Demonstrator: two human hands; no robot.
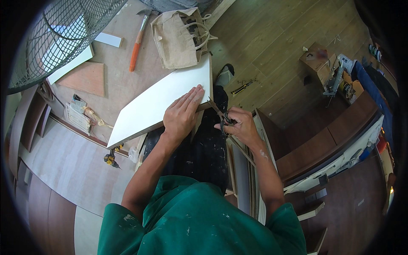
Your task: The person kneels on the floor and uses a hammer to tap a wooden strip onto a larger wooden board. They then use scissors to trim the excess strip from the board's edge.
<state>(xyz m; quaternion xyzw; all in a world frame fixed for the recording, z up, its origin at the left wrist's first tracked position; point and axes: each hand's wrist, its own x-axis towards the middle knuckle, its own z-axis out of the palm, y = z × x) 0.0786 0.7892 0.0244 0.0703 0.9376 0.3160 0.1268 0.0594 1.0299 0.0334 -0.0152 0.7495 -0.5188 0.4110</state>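
A white-faced board (146,100) with a brown edge and angled ends lies in front of me, over my dark trousers. Flat on its white face rests my left hand (182,114), fingers stretched out and holding nothing. My right hand (242,125) is closed around the handles of dark scissors (222,116). Their blades reach the board's right edge near its corner; whether they cut into anything there is too small to tell. Behind the board, a beige cloth bag (172,38) with rope-like handles touches or nearly touches its far side.
A hammer (138,44) with an orange handle lies beyond the board, near a wire fan guard (63,34). Left of me is a yellow-black cordless drill (111,157). Brown cabinet panels (314,148) stand at right; a cardboard box (316,63) and another person's blue-trousered leg (372,87) are farther off.
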